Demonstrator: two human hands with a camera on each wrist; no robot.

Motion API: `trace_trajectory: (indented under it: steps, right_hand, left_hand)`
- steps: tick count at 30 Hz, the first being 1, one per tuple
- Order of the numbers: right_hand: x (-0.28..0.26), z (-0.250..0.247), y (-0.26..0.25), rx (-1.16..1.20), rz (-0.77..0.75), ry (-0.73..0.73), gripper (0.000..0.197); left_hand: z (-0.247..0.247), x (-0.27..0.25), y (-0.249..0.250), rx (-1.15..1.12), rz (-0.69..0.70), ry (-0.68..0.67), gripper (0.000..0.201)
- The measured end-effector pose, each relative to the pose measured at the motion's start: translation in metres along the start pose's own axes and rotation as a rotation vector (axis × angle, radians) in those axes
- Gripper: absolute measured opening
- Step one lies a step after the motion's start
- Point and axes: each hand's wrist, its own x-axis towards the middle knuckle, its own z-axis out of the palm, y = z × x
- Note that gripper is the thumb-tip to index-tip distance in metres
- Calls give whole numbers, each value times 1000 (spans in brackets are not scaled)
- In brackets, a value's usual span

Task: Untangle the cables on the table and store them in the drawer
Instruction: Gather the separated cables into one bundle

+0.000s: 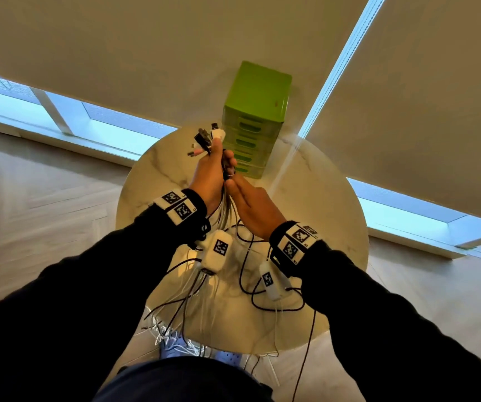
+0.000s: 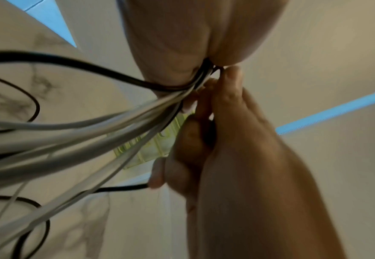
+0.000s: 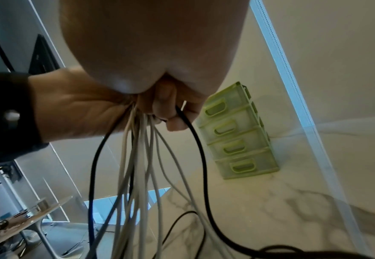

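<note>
My left hand (image 1: 210,175) is raised over the round marble table (image 1: 320,213) and grips a bundle of white and black cables (image 1: 224,217). Their plugs (image 1: 204,140) stick out above the fist. The strands (image 3: 137,166) hang down to the tabletop and over its near edge. My right hand (image 1: 248,204) sits right against the left one, fingers pointing up along the bundle. Its thumb (image 2: 157,175) and fingers pinch one black cable (image 2: 124,188) that leaves the bundle. A green stack of drawers (image 1: 255,111) stands at the table's far edge, all drawers (image 3: 237,140) closed.
Black cable loops (image 1: 262,300) lie on the table under my right wrist. White cable ends (image 1: 175,338) dangle past the front edge toward the floor. A wall and low windows lie behind the table. Another table (image 3: 26,220) stands off to the left.
</note>
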Motion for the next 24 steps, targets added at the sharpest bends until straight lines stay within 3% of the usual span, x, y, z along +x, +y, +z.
trace_trajectory:
  steps: [3,6,10,12,14,15,18,24]
  right_hand:
    - [-17,-2,13,-7,-7,-146,27]
    - [-34,-2,38,-6,85,-271,33]
    - [-47,-16,56,82,251,-313,33]
    - [-44,-28,68,-9,335,-348,35]
    - [-37,-41,83,-184,458,-386,50]
    - [-32,-47,89,-228,509,-366,52]
    - [-19,-64,88,-172,536,-209,34]
    - [19,-70,51,139,461,72,39]
  left_hand:
    - [-2,3,10,-177,4,20,44]
    - [-7,8,22,-315,16,26,42]
    - [-16,11,38,-249,71,46,41]
    - [-19,10,42,-185,106,54,40]
    - [-20,8,42,-106,143,30,39]
    - [-19,7,42,-52,168,7,39]
    - [-17,3,39,118,236,-73,37]
    - [-13,2,11,304,224,-134,34]
